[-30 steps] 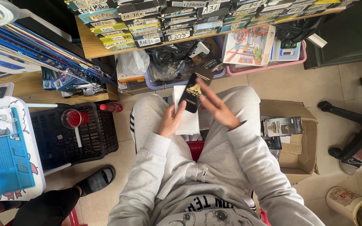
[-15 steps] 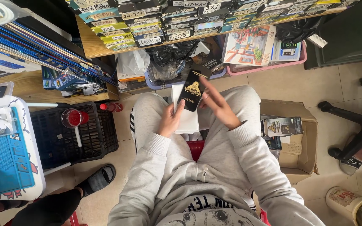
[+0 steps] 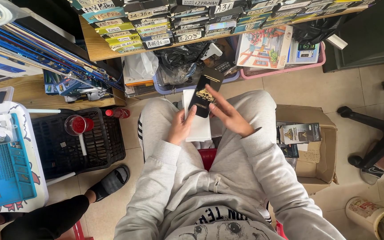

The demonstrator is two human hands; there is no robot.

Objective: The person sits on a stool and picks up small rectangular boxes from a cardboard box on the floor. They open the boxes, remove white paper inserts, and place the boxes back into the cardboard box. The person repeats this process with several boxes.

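Here, cardboard box (image 3: 318,171) holding packets (image 3: 299,133), black crate (image 3: 70,151)

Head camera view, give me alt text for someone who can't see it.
A seated person in grey clothes holds a slim black packet over their lap, left hand underneath, right hand beside it. A black crate sits to the left, a cardboard box to the right.
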